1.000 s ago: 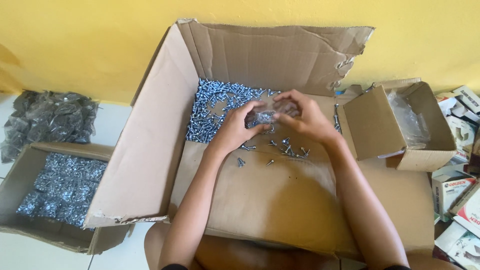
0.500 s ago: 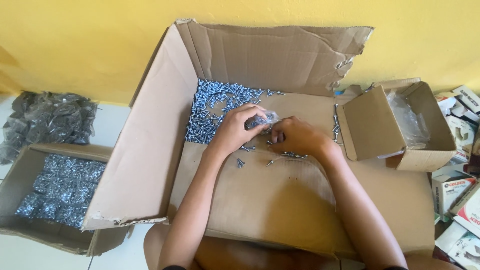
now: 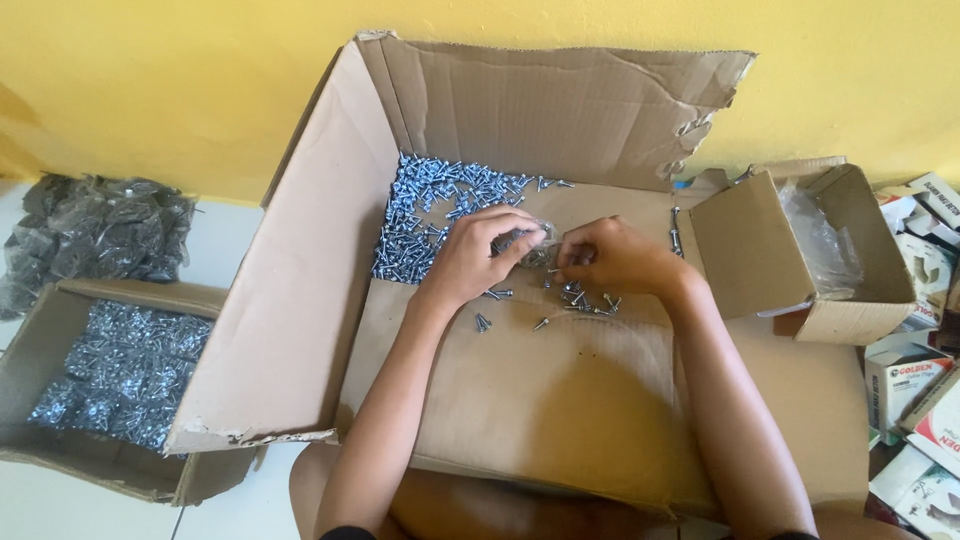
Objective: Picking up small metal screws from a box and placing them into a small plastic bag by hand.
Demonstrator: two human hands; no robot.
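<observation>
My left hand (image 3: 478, 256) holds a small clear plastic bag (image 3: 532, 244) with silver screws in it, over the floor of a large opened cardboard box (image 3: 300, 300). My right hand (image 3: 612, 258) is pinched at the bag's right side, fingertips at its mouth; I cannot tell if a screw is between them. A pile of loose silver screws (image 3: 430, 205) lies at the box's back left, just beyond my left hand. A few scattered screws (image 3: 580, 298) lie below both hands.
A small open cardboard box (image 3: 800, 250) with a clear plastic liner stands at the right. At the left, a low box (image 3: 60, 395) holds bagged screws, and dark bags (image 3: 95, 235) lie behind it. Small printed cartons (image 3: 915, 380) are stacked at the far right. A yellow wall rises behind.
One second ago both hands held the bag up together. My right hand then dropped to the scattered screws and has now come back up to the bag's mouth. My left hand kept the bag.
</observation>
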